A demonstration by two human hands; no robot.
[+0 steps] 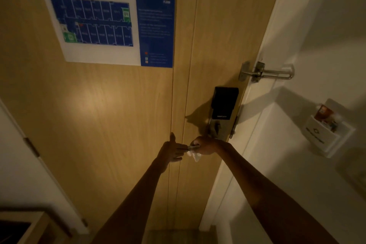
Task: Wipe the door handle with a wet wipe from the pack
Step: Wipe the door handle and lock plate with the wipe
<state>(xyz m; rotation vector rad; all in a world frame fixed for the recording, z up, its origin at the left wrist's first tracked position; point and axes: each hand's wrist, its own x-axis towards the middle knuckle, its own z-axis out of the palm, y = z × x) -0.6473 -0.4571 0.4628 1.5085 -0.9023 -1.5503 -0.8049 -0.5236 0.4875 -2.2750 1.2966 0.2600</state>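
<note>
The metal door handle (192,147) sticks out leftward from the electronic lock (223,113) on the wooden door (118,115). My right hand (206,145) is wrapped around the handle with a white wet wipe (195,155) bunched under it, a corner hanging below. Just to the left, my left hand (173,149) has its fingertips on the free end of the handle and its thumb raised. The pack of wipes is not in view.
A fire escape plan (105,18) hangs on the upper door. A metal swing latch (265,72) bridges door and white frame. A key card holder (326,128) is on the right wall. A hinge (31,146) and wooden furniture (23,226) sit at left.
</note>
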